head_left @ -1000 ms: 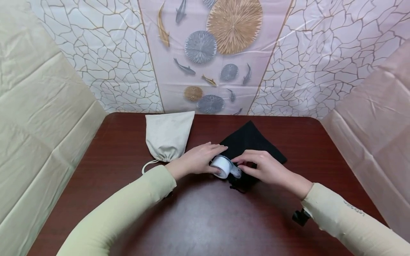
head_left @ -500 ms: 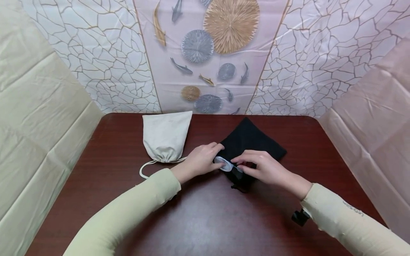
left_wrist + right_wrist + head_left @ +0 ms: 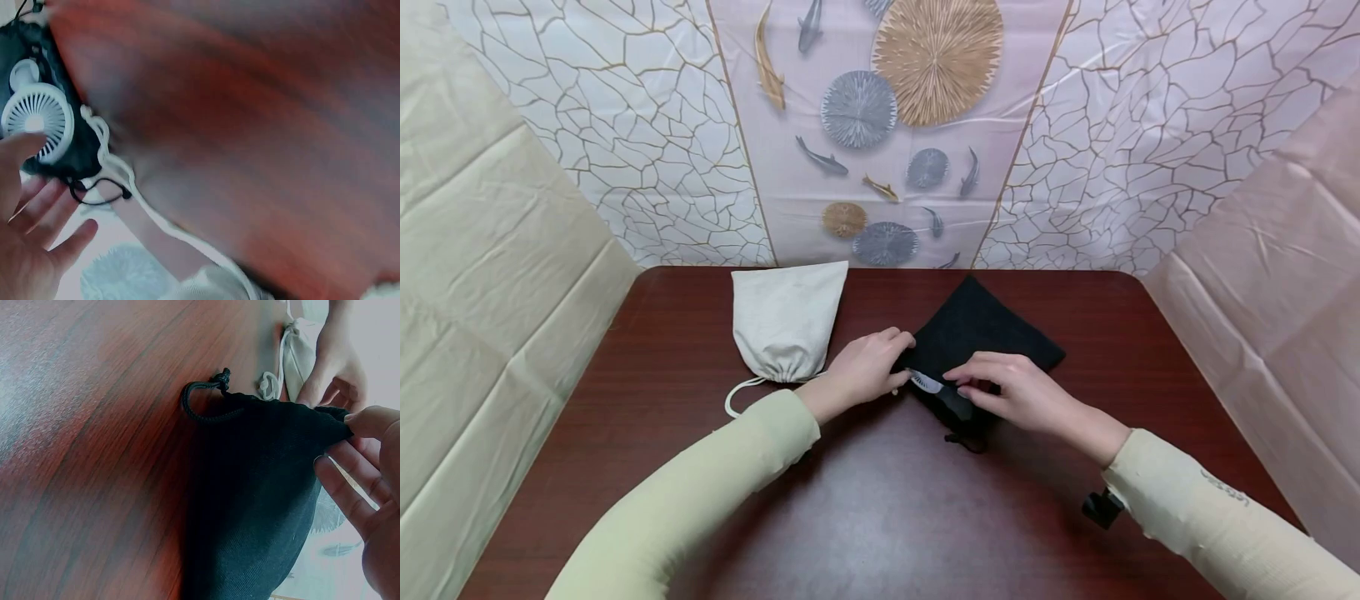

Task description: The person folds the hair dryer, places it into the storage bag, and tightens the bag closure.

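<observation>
A white handheld fan [image 3: 55, 112] with a round slatted grille lies partly inside the mouth of a black drawstring pouch [image 3: 985, 329]. Only a sliver of the fan shows in the head view. My left hand [image 3: 867, 367] is at the pouch opening, its thumb touching the grille and its fingers spread beyond. With thumb and fingertips, my right hand [image 3: 1011, 387] pinches the pouch's edge, seen closely in the right wrist view. The fan's inner end is hidden by black cloth.
An off-white drawstring bag [image 3: 786, 321] lies to the left, its white cord [image 3: 165, 225] trailing close by my left wrist. A black cord [image 3: 206, 400] sticks out from the pouch onto the dark red wooden table [image 3: 880, 517]. Patterned cloth walls [image 3: 887, 167] stand behind.
The fan has slid deeper into the black pouch, leaving only a thin part visible from above. My left hand has eased off its hold around the fan. The right hand stays in place.
</observation>
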`<state>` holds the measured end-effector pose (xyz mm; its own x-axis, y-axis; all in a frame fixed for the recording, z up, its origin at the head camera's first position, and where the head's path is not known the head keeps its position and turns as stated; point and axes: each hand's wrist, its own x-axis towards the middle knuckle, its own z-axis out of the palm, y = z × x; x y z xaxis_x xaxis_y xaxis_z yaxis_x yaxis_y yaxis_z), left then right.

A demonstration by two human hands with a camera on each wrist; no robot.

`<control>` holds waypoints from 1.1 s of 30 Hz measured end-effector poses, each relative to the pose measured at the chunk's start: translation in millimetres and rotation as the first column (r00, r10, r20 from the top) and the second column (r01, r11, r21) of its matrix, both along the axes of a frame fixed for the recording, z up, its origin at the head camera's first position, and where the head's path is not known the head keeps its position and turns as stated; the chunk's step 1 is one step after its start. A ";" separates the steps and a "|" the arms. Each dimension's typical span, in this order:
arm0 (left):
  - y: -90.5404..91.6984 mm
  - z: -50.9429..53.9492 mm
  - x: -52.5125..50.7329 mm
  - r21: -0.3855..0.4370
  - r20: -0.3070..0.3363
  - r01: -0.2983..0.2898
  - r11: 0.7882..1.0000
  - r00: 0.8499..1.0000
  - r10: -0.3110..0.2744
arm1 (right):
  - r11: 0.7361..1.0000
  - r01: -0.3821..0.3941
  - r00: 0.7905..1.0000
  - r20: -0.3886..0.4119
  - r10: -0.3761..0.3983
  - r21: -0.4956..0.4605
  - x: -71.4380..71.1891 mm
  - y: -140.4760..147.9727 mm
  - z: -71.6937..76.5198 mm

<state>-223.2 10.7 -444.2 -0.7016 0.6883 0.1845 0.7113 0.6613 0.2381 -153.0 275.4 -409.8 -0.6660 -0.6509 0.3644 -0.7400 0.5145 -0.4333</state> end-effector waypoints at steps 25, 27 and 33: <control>-30.1 2.4 -7.7 -0.076 -0.151 0.133 0.988 0.978 -0.143 | 0.949 0.171 0.934 -0.351 -0.071 0.265 39.9 9.0 -16.8; -33.9 2.1 -3.8 -0.074 -0.152 0.143 0.987 0.976 -0.153 | 0.945 0.184 0.925 -0.372 -0.074 0.270 44.0 11.7 -21.3; -42.6 -1.1 9.8 -0.056 -0.148 0.169 0.984 0.973 -0.175 | 0.927 0.238 0.923 -0.363 -0.123 0.291 49.5 23.6 -34.8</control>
<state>-213.4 -31.9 -445.3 -0.5381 0.8058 0.2473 0.8409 0.5331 0.0929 -103.5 299.0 -444.5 -0.6601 -0.6508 0.3751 -0.6915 0.7216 0.0352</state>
